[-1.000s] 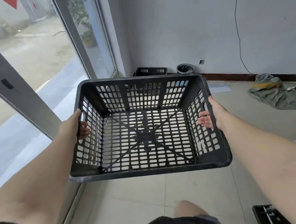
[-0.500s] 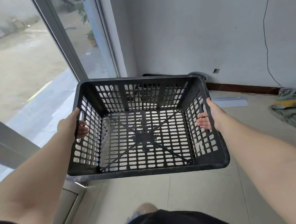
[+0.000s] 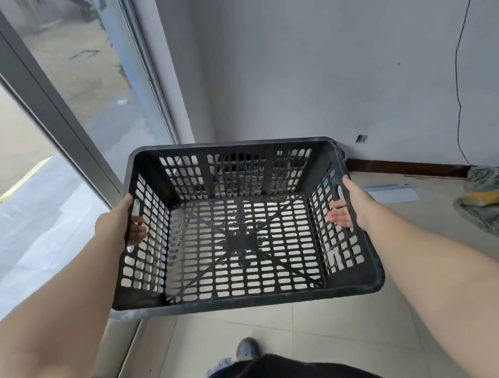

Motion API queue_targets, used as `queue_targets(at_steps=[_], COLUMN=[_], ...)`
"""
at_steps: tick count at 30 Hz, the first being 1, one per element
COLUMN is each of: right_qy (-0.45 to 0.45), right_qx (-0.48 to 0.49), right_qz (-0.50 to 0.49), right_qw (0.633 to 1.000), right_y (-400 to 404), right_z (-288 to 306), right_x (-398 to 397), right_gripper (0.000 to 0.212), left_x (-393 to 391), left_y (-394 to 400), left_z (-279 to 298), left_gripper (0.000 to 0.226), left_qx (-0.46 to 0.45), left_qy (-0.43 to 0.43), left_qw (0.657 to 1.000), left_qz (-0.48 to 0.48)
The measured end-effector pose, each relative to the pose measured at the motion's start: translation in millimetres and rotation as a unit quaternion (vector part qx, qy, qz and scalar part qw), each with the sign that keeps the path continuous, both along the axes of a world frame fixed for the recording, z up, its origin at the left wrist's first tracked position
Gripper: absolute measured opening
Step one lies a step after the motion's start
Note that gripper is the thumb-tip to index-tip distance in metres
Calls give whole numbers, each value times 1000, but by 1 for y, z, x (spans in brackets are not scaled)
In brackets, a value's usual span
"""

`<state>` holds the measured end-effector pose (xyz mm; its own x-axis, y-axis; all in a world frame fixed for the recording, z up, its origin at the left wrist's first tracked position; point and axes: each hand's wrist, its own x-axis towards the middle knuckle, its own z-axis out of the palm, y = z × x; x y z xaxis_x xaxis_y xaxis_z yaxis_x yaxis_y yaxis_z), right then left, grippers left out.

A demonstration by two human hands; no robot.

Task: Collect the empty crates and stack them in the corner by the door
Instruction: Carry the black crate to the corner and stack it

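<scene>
Fingers (image 3: 137, 232) of both hands curled through the crate (image 3: 241, 224) side handles; we held it level above the floor (image 3: 323, 324), near the door corner. We judged lowering it squarely best.

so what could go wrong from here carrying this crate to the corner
The black crate fills the view ahead, so the floor and whatever already sits in the corner behind it are partly hidden; a foot could catch. The left hand and right hand grip only through the side slots, so it may tilt when lowered.
</scene>
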<state>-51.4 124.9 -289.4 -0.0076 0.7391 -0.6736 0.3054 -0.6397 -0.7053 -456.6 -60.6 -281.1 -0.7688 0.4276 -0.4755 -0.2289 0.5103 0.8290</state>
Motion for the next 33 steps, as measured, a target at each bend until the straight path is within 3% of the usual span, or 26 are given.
queue_targets(at_steps=[11,16,33], right_qy=[4,-2,-11], right_qx=[-11,-29,-70], right_qz=[-34,-37,-24], right_qw=[999,999,997], right_y=[160,241,506], right_z=[-9,-27,-67], right_x=[-77,-101,-173], right_gripper=[80,80,80], left_x=[-86,-122,-184], left_y=[186,273,526], left_z=[-1,-17,-46], left_gripper=[57,61,56], left_qx=[-21,-43,-71], left_qy=[7,-33,-8], left_qw=[999,997,997], left_qz=[-39,-59,-30])
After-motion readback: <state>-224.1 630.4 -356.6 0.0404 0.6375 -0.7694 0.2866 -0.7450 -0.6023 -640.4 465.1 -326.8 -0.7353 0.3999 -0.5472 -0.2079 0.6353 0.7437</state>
